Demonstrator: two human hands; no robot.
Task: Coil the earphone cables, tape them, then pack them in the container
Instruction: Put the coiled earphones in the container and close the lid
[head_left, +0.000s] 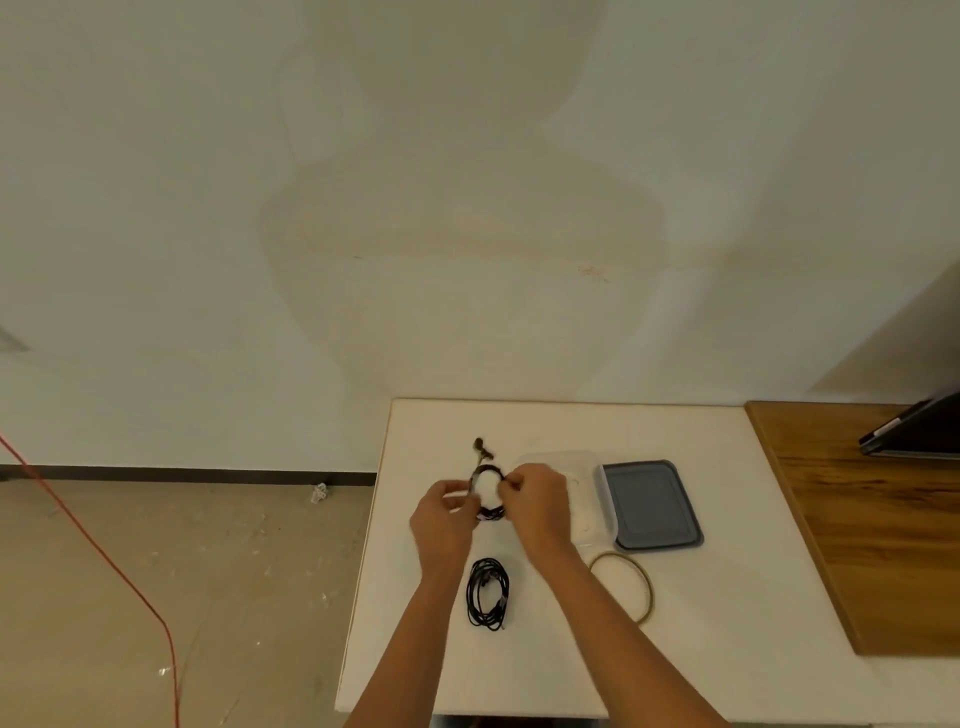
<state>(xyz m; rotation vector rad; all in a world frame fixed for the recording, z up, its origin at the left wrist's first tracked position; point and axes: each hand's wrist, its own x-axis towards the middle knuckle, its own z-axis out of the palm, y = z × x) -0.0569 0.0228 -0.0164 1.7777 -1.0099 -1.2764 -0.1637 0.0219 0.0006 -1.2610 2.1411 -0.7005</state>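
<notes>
Above the white table (701, 649) both hands hold a small dark coil of earphone cable (487, 493). My left hand (444, 519) grips its left side and my right hand (537, 506) pinches its right side. A loose end with earbuds (480, 449) sticks out behind the coil. A second black cable coil (487, 593) lies on the table nearer to me, between my forearms. A clear container (571, 462) sits just right of my right hand, partly hidden by it. Its grey lid (652, 504) lies to the right. A roll of tape (631, 577) lies below the container.
A wooden desk (872, 545) adjoins the table on the right, with a dark laptop (919, 431) at its far end. Left of the table is bare floor with an orange cord (104, 551) and bits of debris. A white wall stands behind.
</notes>
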